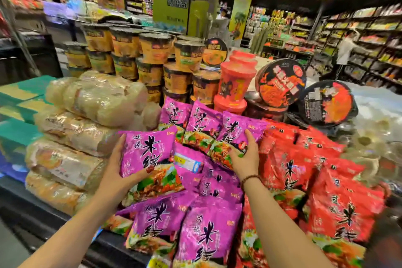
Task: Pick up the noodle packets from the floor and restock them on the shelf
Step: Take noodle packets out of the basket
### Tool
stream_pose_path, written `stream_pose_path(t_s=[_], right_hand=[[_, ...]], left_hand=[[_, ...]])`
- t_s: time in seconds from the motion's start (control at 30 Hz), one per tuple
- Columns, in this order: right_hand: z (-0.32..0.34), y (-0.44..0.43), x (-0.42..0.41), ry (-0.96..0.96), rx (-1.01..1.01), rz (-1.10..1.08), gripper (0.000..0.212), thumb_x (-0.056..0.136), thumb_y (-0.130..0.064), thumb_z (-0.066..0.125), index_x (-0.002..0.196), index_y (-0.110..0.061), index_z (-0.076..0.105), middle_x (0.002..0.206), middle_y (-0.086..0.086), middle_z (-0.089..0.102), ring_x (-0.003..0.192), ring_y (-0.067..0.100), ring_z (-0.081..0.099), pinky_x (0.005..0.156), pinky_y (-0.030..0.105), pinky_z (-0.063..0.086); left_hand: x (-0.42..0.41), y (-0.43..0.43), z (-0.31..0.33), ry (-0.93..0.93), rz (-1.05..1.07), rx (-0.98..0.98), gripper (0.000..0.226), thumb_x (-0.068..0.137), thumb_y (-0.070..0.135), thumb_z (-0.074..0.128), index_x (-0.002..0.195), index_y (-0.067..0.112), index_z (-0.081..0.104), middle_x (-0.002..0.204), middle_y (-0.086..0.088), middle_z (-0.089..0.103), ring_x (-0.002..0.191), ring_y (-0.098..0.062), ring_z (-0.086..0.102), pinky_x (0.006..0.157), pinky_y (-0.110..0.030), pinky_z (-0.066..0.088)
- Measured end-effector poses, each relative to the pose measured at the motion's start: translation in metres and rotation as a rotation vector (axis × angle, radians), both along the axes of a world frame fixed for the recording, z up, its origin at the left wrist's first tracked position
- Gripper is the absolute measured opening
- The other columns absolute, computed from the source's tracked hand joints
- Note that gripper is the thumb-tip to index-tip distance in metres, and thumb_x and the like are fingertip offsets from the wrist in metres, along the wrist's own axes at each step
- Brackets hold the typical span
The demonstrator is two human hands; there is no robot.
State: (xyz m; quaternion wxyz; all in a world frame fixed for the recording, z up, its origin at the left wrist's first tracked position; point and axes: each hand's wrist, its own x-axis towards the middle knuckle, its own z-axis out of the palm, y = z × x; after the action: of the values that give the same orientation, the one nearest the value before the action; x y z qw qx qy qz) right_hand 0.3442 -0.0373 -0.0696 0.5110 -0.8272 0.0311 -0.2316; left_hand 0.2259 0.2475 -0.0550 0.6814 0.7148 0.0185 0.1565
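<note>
Left hand [116,165]: grips a purple packet [150,159] by its side, just above the heap [208,230].
Right hand [245,154]: clasps a second packet [235,132] at the back row.
Slide risk: the heap looks loose and sloping, so a nudge could spill packets off the shelf [37,202].
Mix-up risk: red packets [304,159] lie just beside.

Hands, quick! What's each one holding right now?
Left hand: holds the near purple noodle packet.
Right hand: grips the leaning purple packet in the stacked row.

Glossy plastic film – purple noodle packets [150,156], red packets [345,209]; clear crinkled wrap on pale bundles [87,102].
</note>
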Motion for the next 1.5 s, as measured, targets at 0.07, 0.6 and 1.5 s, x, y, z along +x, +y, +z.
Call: stream_pose_path(t_s=[0.07, 0.6, 1.5], right_hand=[[-0.006, -0.004, 0.011, 0.027, -0.041, 0.036, 0.077, 0.084, -0.004, 0.067, 0.147, -0.031, 0.032, 0.146, 0.013, 0.036, 0.115, 0.026, 0.047, 0.106, 0.035, 0.04], [-0.039, -0.004, 0.053, -0.072, -1.14, -0.124, 0.08, 0.071, -0.048, 0.079, 0.142, -0.024, 0.049, 0.15, 0.019, 0.038, 0.139, 0.042, 0.034, 0.111, 0.057, 0.015], [0.017, 0.118, 0.035, 0.083, 0.192, 0.54, 0.076, 0.085, -0.001, 0.068, 0.149, -0.021, 0.032, 0.152, -0.007, 0.033, 0.13, -0.004, 0.028, 0.094, -0.004, 0.024]], left_hand=[[0.007, 0.0, 0.0, 0.014, 0.012, 0.009, 0.12, 0.042, 0.05, 0.082, 0.146, 0.047, 0.024, 0.14, 0.025, 0.034, 0.102, 0.038, 0.033, 0.098, -0.019, 0.031], [0.035, -0.009, -0.015, 0.019, 0.054, 0.049, 0.098, 0.072, 0.01, 0.08, 0.144, 0.048, 0.024, 0.138, 0.021, 0.035, 0.101, 0.035, 0.038, 0.091, -0.012, 0.035], [0.024, 0.044, -0.046, -0.01, 0.099, 0.482, 0.061, 0.072, 0.043, 0.074, 0.13, 0.039, 0.053, 0.118, 0.012, 0.062, 0.11, -0.002, 0.057, 0.098, -0.027, 0.046]])
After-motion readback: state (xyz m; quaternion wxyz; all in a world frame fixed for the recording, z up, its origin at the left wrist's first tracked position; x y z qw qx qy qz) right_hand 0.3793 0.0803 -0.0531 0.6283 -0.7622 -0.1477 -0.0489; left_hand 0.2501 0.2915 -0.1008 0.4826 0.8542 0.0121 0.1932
